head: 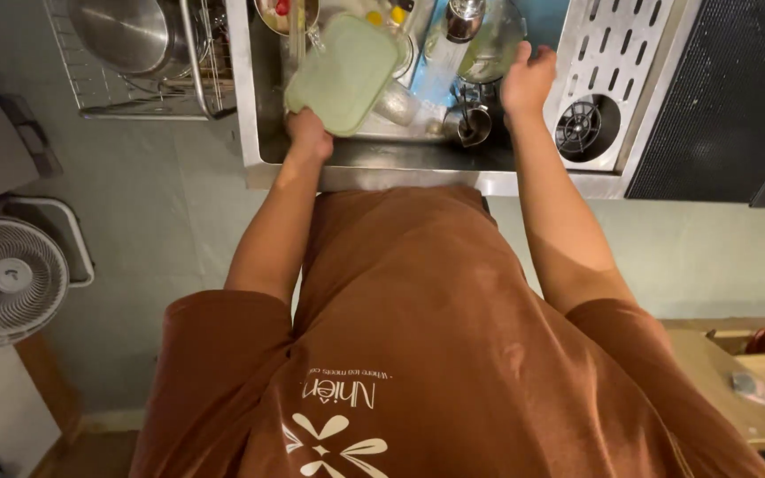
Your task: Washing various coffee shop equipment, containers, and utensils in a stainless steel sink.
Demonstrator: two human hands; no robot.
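Left hand (309, 134) pinching the near corner of the pale green lid (343, 73), fingers closed on its edge. Right hand (526, 81) is spread against the clear glass jug (487, 44) at top centre; can't tell if it's truly gripping, palm side is hidden.

Lid sits upper centre-left of frame, over the steel sink (382, 164), just above a small clear cup (397, 104) and beside a metal strainer (471, 124). Rounded rectangle, flat face turned toward the camera. Long axis runs diagonally, from lower left at my hand up toward upper right. Looks tilted, far end higher, not lying flat.

Handling notes, my judgement: a one-corner pinch on a wet lid is weak, it'll want to swing about that corner. Better to slide the grip to mid-edge, thumb on top. Keep it low over the basin and clear of the cup.

Surroundings: steel pot (126, 31) in dish rack (143, 88) upper left, perforated drain board (608, 80) upper right, white fan (9, 276) at left edge.
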